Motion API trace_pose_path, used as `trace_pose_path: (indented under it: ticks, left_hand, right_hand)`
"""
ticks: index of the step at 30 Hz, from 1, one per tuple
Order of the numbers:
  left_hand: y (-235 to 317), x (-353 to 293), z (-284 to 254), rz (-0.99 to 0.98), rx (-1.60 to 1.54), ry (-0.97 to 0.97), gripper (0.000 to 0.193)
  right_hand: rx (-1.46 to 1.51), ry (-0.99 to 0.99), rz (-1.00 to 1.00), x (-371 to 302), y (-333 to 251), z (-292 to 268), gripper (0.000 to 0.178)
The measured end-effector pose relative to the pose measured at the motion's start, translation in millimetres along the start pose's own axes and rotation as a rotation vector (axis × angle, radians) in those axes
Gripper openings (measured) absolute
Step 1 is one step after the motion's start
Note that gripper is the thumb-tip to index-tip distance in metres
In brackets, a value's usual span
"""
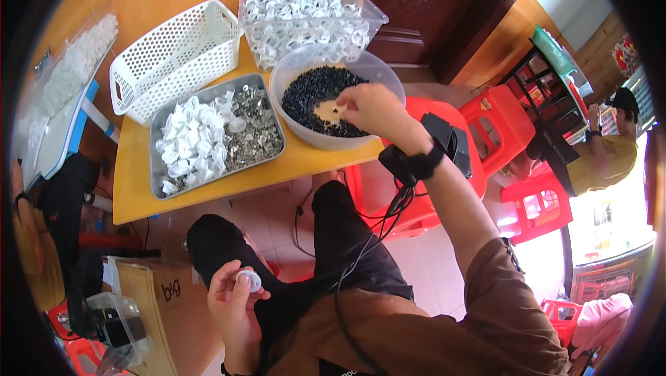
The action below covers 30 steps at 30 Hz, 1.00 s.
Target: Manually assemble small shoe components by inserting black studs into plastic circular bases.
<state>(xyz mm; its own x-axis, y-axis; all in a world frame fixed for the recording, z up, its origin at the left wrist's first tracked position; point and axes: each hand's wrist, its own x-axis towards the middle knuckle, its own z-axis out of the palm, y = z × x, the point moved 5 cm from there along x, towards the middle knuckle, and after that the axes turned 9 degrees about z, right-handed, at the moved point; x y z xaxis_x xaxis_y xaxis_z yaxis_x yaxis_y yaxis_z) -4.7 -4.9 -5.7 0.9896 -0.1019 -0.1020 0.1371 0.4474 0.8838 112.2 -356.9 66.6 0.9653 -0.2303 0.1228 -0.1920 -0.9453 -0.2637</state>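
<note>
Two bare hands are used apart: one over the lap (295, 300), one over a bowl (393, 86).
A white plastic cap (249, 280) is pinched by the thumb and fingers of the left hand (232, 306), likely to be steadied near the body; the fingers of the right hand (383, 111) are curled over black pieces (305, 90), but whether one is grasped cannot be told. Bowl and grey tray (236, 171) are set together on the yellow table (208, 200), seemingly for easy reach.
</note>
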Motion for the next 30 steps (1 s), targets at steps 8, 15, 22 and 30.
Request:
trace_pose_path:
  ticks: [8, 15, 22, 30]
  left_hand:
    - [1.8, -0.8, -11.8, 0.0, 0.063, 0.041, 0.015]
    - [-0.2, 0.7, -3.5, -0.019, 0.063, 0.023, 0.017]
    - [-0.9, -1.9, 6.0, -0.119, 0.008, 0.006, 0.023]
    - [11.4, -0.9, 30.2, -0.016, 0.187, -0.119, 0.019]
  right_hand:
    - [-0.144, -0.117, -0.015, 38.8, 11.0, 37.4, 0.021]
    - [-0.173, -0.022, -0.102, 52.6, 22.7, 53.4, 0.007]
    - [0.224, 0.191, -0.177, 27.3, -0.4, -2.1, 0.009]
    - [1.099, -0.076, -0.187, -100.2, -80.5, -24.9, 0.017]
